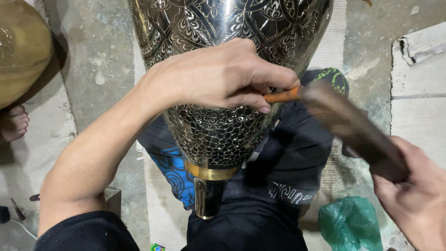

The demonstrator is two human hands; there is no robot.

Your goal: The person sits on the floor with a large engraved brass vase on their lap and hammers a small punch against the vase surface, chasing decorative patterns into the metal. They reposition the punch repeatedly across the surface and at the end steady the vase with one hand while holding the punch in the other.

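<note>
Concrete floor (93,56), woven mat (160,209) under engraved metal vase (223,28)

The left hand (218,76) reaches in from seven o'clock, forearm bare, fingers curled, thumb and forefinger pinched shut. The right hand (413,195) sits at four o'clock, fist clenched, knuckles up.
</note>
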